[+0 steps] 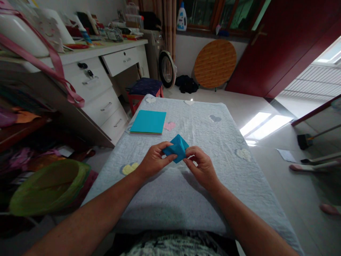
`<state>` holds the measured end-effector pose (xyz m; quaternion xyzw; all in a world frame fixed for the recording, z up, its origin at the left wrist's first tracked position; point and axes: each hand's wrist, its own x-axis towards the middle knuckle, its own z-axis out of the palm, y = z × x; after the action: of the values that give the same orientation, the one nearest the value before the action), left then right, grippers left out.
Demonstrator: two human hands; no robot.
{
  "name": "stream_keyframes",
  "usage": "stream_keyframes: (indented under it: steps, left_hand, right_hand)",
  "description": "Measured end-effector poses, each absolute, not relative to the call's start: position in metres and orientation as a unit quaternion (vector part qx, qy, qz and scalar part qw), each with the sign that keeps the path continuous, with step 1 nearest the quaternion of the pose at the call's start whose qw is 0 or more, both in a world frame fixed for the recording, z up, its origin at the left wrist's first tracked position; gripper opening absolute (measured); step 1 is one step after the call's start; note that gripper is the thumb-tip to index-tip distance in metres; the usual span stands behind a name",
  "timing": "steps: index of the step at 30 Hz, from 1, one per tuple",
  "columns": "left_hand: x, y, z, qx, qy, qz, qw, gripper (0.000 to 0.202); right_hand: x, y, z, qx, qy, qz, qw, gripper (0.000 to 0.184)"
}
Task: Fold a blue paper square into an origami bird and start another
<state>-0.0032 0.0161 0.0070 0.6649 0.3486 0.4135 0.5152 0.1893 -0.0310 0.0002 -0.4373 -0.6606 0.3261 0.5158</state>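
A pale quilted cloth with heart patches covers the surface (213, 142), which stands on a glossy tiled floor beside a white desk (106, 67). A stack of blue paper (148, 122) lies toward the far left. Just above the cloth's middle, the left hand (153, 160) and right hand (202, 167) pinch a folded blue paper piece (177, 147) between them.

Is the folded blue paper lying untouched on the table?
No, the left hand and right hand both pinch the folded blue paper piece over the pale grey quilted table cover.
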Motion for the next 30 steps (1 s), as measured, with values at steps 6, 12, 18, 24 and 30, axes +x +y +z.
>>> stream_keyframes:
  steps: [6, 12, 18, 24, 30]
  left_hand:
    - [-0.001, 0.015, 0.004, 0.628, 0.334, 0.441, 0.547, 0.019]
    - [0.001, 0.011, 0.006, 0.655, 0.324, 0.464, 0.501, 0.018]
    - [0.012, 0.008, 0.006, 0.509, 0.315, 0.495, 0.63, 0.076]
    - [0.019, 0.005, 0.005, 0.534, 0.348, 0.433, 0.637, 0.03]
    - [0.018, 0.003, 0.006, 0.589, 0.367, 0.426, 0.58, 0.022]
  right_hand:
    - [0.19, -0.029, -0.004, -0.446, -0.642, 0.346, 0.519, 0.003]
    - [0.192, -0.028, -0.012, -0.437, -0.644, 0.359, 0.516, 0.008]
    - [0.193, -0.028, -0.009, -0.441, -0.635, 0.349, 0.529, 0.008]
    - [0.189, -0.028, -0.01, -0.456, -0.616, 0.355, 0.535, 0.005]
    - [0.186, -0.028, -0.012, -0.459, -0.576, 0.387, 0.556, 0.012]
